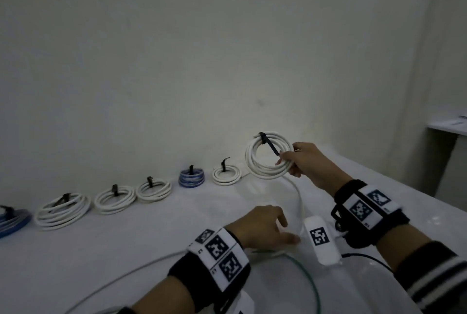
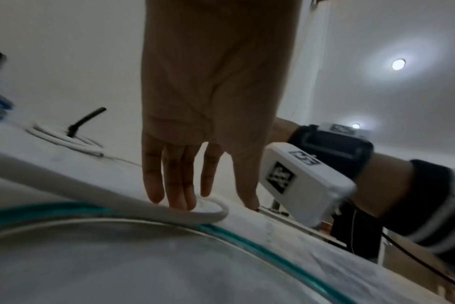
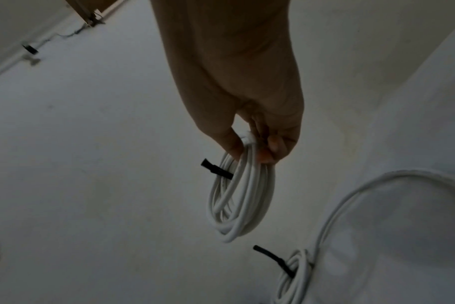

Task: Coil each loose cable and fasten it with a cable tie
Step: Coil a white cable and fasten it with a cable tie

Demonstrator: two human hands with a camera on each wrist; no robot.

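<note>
Tied coil held aloft; next loose cable under L hand.
White coil (image 1: 269,156) w/ black tie (image 1: 268,143) is gripped by R hand (image 1: 307,164) above bench (image 1: 126,243); loose cable (image 2: 195,216) is touched by straight L fingers (image 2: 179,197), the nearer hand.

White table (image 1: 106,258): against the wall, a row of tied coils, namely blue coil (image 1: 12,220), three white coils (image 1: 63,210) (image 1: 115,198) (image 1: 153,190), blue coil (image 1: 191,177), white coil (image 1: 225,175). Nearer, loose white cable (image 1: 121,279) and green cable (image 1: 307,279).
</note>
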